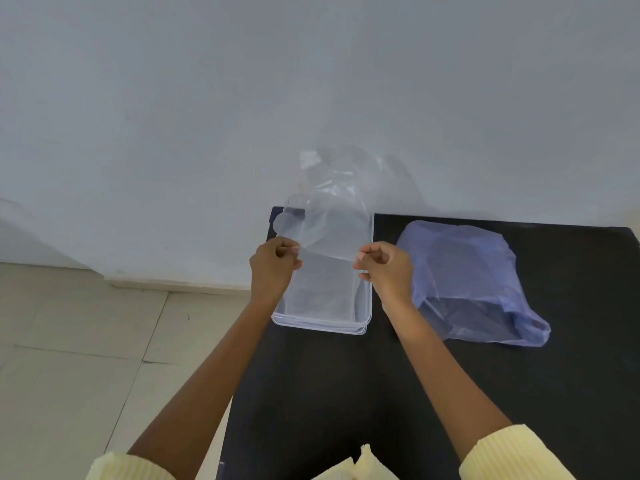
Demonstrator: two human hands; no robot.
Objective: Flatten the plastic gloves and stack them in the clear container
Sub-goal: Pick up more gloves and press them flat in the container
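A thin clear plastic glove (pixel 329 216) hangs stretched in the air above the clear container (pixel 322 323), its fingers pointing away toward the wall. My left hand (pixel 273 268) pinches the glove's cuff at its left corner and my right hand (pixel 384 268) pinches the right corner. The container is a rectangular transparent tub at the far left of the black table (pixel 346 393); what lies inside it is hard to make out through the glove.
A crumpled blue-tinted plastic bag (pixel 471 278) lies on the table right of the container. The table's left edge runs close beside the container, with tiled floor (pixel 69 358) beyond. A pale wall (pixel 311 81) stands right behind the table.
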